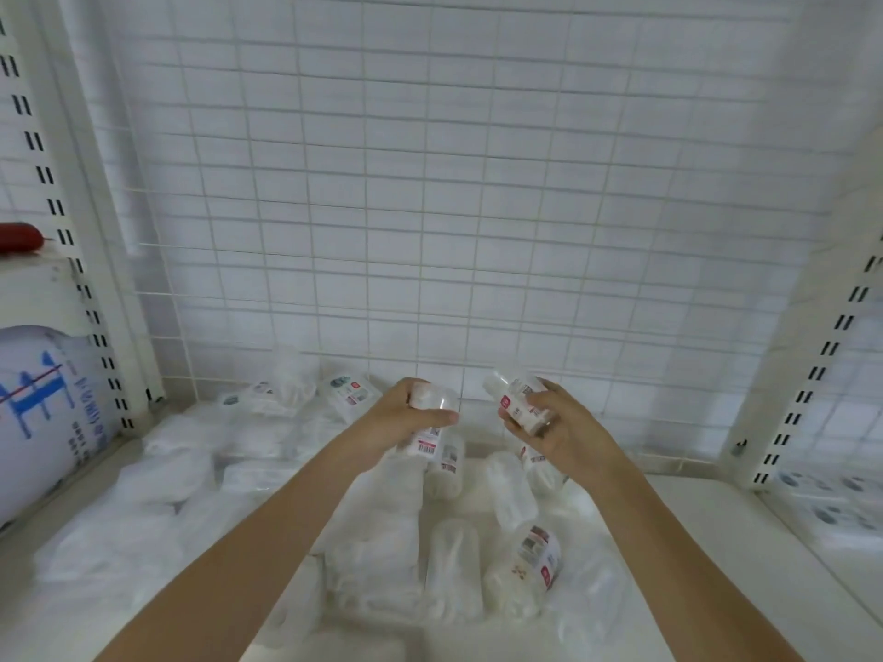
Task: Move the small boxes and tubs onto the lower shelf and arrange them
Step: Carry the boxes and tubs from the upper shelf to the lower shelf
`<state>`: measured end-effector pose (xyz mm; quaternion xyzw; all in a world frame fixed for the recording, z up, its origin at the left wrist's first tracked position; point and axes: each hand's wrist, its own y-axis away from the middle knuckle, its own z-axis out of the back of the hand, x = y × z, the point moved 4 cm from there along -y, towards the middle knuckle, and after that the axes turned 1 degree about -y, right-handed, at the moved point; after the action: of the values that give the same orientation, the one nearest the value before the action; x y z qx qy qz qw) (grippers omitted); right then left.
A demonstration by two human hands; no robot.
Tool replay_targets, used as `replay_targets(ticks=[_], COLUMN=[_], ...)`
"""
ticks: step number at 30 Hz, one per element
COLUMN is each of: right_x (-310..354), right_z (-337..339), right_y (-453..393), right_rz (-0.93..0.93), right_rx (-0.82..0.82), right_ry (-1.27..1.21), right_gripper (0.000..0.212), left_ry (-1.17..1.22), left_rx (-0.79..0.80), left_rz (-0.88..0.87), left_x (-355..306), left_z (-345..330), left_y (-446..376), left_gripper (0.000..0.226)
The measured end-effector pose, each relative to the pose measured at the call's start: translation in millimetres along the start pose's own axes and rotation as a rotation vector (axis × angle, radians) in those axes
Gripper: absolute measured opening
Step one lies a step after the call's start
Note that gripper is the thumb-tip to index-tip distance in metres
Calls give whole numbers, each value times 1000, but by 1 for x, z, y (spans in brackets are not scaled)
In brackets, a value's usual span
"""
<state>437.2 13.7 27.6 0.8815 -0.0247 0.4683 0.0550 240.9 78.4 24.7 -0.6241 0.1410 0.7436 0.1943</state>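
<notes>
Head view shows most things washed out in white, so many packs on the white shelf [707, 513] are hard to tell apart. Soft packs [157, 475] lie in a blurry heap left of the hands, and their edges melt into the shelf. Both arms are cut off at the bottom edge.

The left hand [396, 422] has its fingers curled round a clear tub [430, 413] with a small red and white label. The right hand [554, 422] grips another clear tub [518, 401], tilted, with a red mark on its label. Both tubs are held up just in front of the wire grid back wall [430, 183], close together but apart.

More clear tubs [525, 561] lie on their sides on the shelf below the hands. A big blue and white bag [43, 413] sits far left of the hands, partly cut off.
</notes>
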Motion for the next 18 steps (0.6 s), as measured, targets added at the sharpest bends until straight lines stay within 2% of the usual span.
replay_targets(ticks=[2,3,5,7,9,10,15,18], right_x=[-8,-11,-18,-25,-29,-30,-38,-37], right_z=[-8,-12,-17,-22,-28,-30,-34,-37], right_y=[4,5,6,4,3,3,3,7], right_rz=[-60,-83,-104,-123,-155,-159,-76,-6], right_rx=[13,15,12,24,16,7,-15,-6], right_ry=[-33,7,129,110,47,53,239,332], right_gripper=[40,43,54,61,55,49,50,40], left_ry=[78,118,173,237,364,410,320,266], left_rx=[-51,-79,-108,-121,-132,-120,-40,-11], left_rz=[28,37,48,106,154,154,29,13], left_x=[5,7,7,6,3,2,1,1], left_z=[4,7,12,17,24,27,42,44], left_y=[-1,-2,0,3,8,10,21,26], left_gripper=[71,71,63,55,33,30,34,49])
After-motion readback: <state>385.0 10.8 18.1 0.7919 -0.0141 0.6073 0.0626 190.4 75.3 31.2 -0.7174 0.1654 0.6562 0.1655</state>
